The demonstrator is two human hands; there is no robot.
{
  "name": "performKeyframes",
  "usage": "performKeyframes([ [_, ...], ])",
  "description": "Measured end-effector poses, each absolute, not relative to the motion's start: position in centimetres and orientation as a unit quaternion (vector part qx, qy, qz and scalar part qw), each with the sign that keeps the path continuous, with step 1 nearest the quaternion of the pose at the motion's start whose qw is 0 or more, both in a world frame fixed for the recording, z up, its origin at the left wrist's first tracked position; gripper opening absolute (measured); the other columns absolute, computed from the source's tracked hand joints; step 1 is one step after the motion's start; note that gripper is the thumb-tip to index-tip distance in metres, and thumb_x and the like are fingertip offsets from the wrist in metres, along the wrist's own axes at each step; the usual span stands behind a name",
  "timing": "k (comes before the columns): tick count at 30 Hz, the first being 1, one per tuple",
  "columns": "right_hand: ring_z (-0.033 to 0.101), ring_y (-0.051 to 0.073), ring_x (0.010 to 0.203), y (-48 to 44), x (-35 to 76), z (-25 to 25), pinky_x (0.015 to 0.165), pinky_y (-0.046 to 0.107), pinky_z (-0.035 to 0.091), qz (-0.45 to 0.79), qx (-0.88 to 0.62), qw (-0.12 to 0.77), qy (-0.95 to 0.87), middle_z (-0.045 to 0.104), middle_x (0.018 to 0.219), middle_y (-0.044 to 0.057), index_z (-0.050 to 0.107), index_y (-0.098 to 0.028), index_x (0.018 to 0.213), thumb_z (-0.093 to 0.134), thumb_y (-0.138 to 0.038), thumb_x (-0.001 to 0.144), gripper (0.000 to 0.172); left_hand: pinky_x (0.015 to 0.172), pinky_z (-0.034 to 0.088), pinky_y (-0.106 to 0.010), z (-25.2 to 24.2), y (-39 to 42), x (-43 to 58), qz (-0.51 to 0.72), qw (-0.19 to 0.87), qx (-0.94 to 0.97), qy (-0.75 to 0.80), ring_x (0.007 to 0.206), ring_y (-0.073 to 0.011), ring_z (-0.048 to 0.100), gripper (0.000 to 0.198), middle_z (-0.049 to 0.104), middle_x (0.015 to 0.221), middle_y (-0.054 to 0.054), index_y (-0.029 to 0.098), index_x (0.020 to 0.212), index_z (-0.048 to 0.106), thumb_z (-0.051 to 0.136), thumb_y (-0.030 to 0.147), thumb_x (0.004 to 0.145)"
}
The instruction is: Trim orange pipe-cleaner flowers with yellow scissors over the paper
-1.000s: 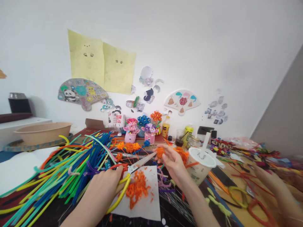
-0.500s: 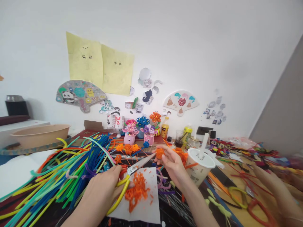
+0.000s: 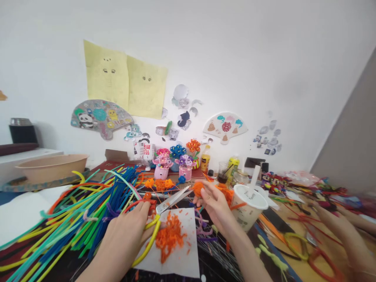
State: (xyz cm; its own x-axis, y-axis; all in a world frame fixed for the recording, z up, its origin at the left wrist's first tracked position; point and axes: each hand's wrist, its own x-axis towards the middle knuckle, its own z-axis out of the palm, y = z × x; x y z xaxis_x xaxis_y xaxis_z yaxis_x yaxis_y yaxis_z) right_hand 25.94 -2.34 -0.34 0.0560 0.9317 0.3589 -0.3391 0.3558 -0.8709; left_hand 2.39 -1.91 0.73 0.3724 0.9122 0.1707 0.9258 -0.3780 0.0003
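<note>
My left hand [image 3: 136, 225] is closed around the yellow and red handles of a pair of scissors [image 3: 172, 200], whose blades stand slightly apart and point right. Between the fingers and thumb of my right hand [image 3: 213, 201] sits a fuzzy orange pompom [image 3: 197, 189], made of what looks like pipe cleaner. The blade tips are close to its left side; I cannot tell whether they touch it. Below the scissors a white sheet of paper [image 3: 188, 266] carries a heap of orange fuzz clippings [image 3: 170, 237].
Pipe cleaners [image 3: 88, 211] of many colours spread across the left. A lidded cup with a straw [image 3: 249, 203] stands just right of my right hand. Pots of pipe-cleaner flowers [image 3: 185, 172] stand at the back. Another person's hand [image 3: 337, 227] is at the right, near other scissors [image 3: 296, 244].
The scissor blades have opened a little and their tips have drawn slightly back from the pompom. My right hand holds the pompom in nearly the same place.
</note>
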Motion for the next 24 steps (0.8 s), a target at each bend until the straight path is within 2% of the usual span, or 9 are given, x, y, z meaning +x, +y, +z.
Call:
performKeyframes([
  [8,0.059,0.013,0.066,-2.37,26.01,-0.41,0.062,0.024,0.043,0.475,-0.295,0.666,-0.495,0.067,0.080,0.004,0.063,-0.020,0.102,0.070,-0.030,0.078,0.028,0.065,0.046,-0.032,0.15,-1.30,2.14,-0.086,0.023,-0.841,-0.534,0.081,-0.0259,0.067,0.020,0.068,0.094,-0.007,0.021,0.092,0.053,0.040,0.035,0.088],
  [15,0.060,0.015,0.073,-2.45,26.10,-0.35,0.064,0.025,0.043,0.469,-0.281,0.664,-0.510,0.068,0.094,0.007,0.064,-0.021,0.101,0.070,-0.030,0.077,0.026,0.058,0.039,-0.029,0.56,-1.51,2.30,-0.092,-0.003,-0.845,-0.527,0.072,-0.0257,0.066,0.030,0.068,0.077,-0.004,0.022,0.080,0.053,0.036,0.045,0.088],
  [20,0.059,0.016,0.072,-2.39,26.00,-0.31,0.065,0.027,0.045,0.463,-0.280,0.669,-0.509,0.067,0.097,0.008,0.064,-0.021,0.102,0.071,-0.030,0.075,0.029,0.055,0.035,-0.028,0.75,-1.61,2.55,-0.083,-0.023,-0.843,-0.531,0.070,-0.0259,0.066,0.035,0.068,0.075,-0.006,0.021,0.077,0.054,0.031,0.044,0.090],
  [24,0.059,0.015,0.072,-2.56,25.92,-0.30,0.066,0.027,0.045,0.469,-0.281,0.668,-0.505,0.067,0.098,0.007,0.065,-0.021,0.102,0.072,-0.030,0.075,0.029,0.056,0.036,-0.027,0.46,-1.41,2.43,-0.093,-0.030,-0.845,-0.526,0.073,-0.0261,0.066,0.036,0.069,0.076,-0.006,0.021,0.079,0.056,0.035,0.048,0.088],
])
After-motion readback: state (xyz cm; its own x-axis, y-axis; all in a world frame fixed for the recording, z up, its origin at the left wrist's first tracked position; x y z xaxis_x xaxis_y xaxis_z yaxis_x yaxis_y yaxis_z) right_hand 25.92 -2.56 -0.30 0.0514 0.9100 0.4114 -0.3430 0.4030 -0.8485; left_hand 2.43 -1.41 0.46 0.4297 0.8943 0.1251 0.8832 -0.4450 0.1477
